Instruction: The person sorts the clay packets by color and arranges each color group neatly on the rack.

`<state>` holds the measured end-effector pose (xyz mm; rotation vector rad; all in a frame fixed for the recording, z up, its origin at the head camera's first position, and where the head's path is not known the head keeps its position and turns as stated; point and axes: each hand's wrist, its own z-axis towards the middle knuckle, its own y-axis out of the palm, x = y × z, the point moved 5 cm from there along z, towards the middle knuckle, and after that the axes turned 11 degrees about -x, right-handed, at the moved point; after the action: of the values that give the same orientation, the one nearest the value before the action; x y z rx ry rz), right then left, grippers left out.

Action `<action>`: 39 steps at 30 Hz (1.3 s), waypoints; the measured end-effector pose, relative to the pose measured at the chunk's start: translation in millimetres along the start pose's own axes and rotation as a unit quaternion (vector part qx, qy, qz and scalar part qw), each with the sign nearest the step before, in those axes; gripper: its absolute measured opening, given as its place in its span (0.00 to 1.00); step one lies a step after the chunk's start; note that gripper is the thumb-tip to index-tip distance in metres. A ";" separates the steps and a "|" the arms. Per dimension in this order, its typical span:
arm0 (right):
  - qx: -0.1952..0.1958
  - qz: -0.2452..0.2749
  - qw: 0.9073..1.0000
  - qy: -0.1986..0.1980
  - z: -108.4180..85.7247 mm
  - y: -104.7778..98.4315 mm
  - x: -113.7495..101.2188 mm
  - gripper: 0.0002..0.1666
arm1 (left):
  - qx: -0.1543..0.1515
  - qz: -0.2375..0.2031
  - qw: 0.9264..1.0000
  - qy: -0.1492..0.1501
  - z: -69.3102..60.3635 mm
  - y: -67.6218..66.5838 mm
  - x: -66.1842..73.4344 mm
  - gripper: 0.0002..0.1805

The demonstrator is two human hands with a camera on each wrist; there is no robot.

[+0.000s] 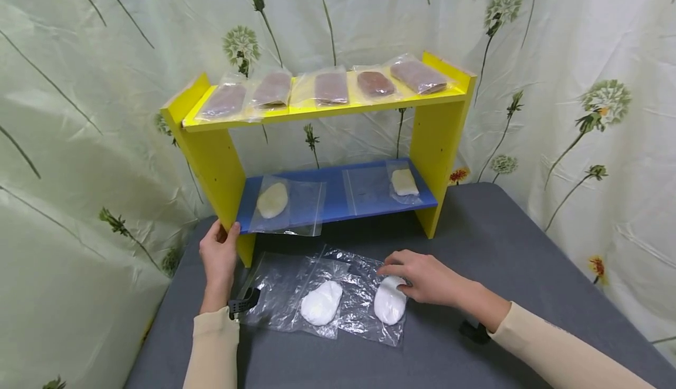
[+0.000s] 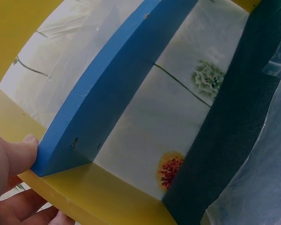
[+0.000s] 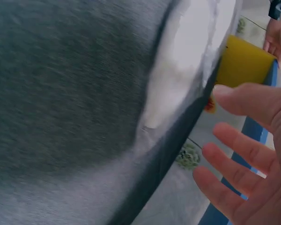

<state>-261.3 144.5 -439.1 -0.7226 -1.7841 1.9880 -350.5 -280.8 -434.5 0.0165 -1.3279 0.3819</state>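
My left hand (image 1: 219,257) grips the yellow side panel (image 1: 211,169) of a small shelf unit. Its thumb lies at the end of the blue lower board (image 2: 103,75), and the fingers wrap behind the panel. Over the table, my right hand (image 1: 422,277) hovers by a clear zip bag with a white flat round piece (image 1: 389,304) inside. In the right wrist view the fingers (image 3: 234,145) are spread and loosely bent, apart from the bag. Just left of it lies another clear bag with a white flattened piece (image 1: 321,304).
Several bags with brownish-red slabs (image 1: 331,87) line the yellow top shelf (image 1: 296,109). The blue board carries a bag with a pale round piece (image 1: 272,200), overhanging its front edge, and a bag with a pale squarish piece (image 1: 404,182). A floral curtain (image 1: 554,37) hangs behind the dark grey table (image 1: 491,236).
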 end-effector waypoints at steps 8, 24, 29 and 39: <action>-0.094 0.046 0.994 -0.031 -6.5 19.8 -7.0 0.27 | 0.001 -0.005 1.000 -0.009 -0.6 -0.3 1.0 0.26; -0.109 0.050 0.992 -0.051 -4.0 32.4 -1.6 0.36 | 0.001 -0.001 1.000 -0.011 -0.7 -1.0 -0.5 0.27; -0.089 0.052 0.992 -0.067 -4.0 33.8 -1.4 0.36 | -0.002 -0.002 1.000 -0.010 -1.0 0.0 0.3 0.27; -0.061 0.074 0.992 -0.080 -1.5 33.8 2.1 0.31 | -0.002 -0.003 1.000 -0.007 -1.8 -0.2 -0.1 0.27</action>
<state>-260.0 142.6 -473.0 -0.7733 -2.0130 2.0984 -348.7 -280.6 -435.0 0.0184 -1.3417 0.3747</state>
